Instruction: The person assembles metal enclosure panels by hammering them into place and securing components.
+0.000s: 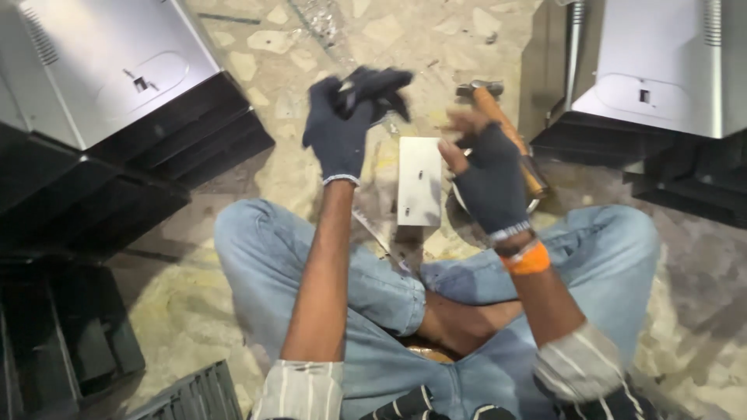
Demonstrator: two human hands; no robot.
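I sit cross-legged on the floor in blue jeans. My left hand wears a dark glove and is raised above the floor. It is blurred and its fingers curl to the right, so whether anything is in them is unclear. My right hand wears a dark fingerless glove with an orange band at the wrist; its bare fingertips are spread and hold nothing I can see. Between the hands a white rectangular metal plate with small slots lies flat on the floor. A hammer with a wooden handle lies behind my right hand.
A silver metal cabinet on a black base lies at the left, and another stands at the right. Black ribbed parts sit at the lower left. The floor is speckled stone with debris.
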